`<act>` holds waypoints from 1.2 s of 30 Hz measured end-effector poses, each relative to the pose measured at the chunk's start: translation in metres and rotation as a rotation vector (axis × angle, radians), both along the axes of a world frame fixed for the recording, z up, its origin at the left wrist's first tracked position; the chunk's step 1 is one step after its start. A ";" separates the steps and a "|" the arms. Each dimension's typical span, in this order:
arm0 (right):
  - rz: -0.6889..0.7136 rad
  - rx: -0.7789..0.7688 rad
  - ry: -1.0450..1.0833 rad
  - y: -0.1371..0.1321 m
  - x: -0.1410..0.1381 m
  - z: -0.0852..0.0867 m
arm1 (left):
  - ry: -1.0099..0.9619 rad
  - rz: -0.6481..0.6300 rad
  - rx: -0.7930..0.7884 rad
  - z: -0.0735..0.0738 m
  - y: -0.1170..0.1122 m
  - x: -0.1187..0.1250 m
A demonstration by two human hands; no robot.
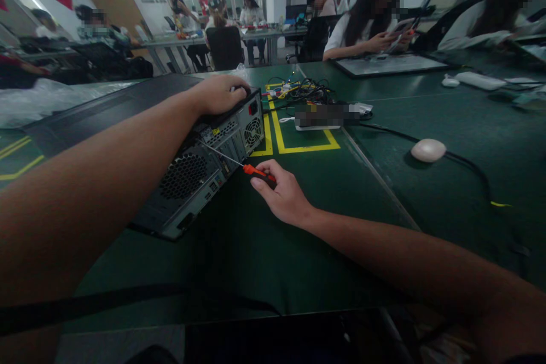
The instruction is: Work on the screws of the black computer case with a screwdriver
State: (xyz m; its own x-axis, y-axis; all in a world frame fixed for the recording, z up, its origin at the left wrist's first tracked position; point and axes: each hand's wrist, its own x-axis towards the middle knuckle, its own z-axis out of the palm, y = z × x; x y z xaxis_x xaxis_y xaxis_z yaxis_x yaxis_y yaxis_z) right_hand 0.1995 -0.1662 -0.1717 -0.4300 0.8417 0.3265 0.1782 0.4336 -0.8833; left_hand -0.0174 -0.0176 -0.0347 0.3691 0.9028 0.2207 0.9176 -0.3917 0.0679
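A desktop computer case [230,151] lies on the green table, its perforated back panel facing me. My left hand [222,94] bears on the top near the far rear corner, fingers curled at the edge; part of the grip is hidden. My right hand [284,193] is wrapped round the orange and black handle of a screwdriver [255,170]. Its thin shaft slants up and left to the back panel, and the tip appears to meet the panel near the middle. Whether it sits in a screw is too small to tell.
Tangled cables [309,91] and a blurred dark item [318,116] lie beyond the case, near yellow tape [307,149]. A pale mouse-shaped object [429,150] sits on a black cable at right. Clear plastic wrap [46,99] lies left. A co-worker [367,23] sits across the table.
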 end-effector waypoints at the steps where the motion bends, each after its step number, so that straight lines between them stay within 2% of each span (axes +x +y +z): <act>1: 0.003 0.001 -0.002 0.000 0.000 0.000 | 0.002 0.004 -0.002 0.000 0.000 0.000; 10: 0.002 0.054 0.012 0.002 0.001 -0.002 | 0.013 0.002 -0.004 0.001 -0.002 0.001; 19: 0.056 0.015 0.006 0.001 0.001 0.000 | 0.016 -0.012 -0.005 0.001 -0.001 0.000; 27: 0.017 -0.002 0.039 0.002 -0.001 -0.007 | 0.021 0.001 -0.021 0.003 -0.005 0.002; 36: 0.024 0.008 0.029 0.001 0.000 -0.006 | 0.021 0.001 -0.040 0.004 -0.008 0.003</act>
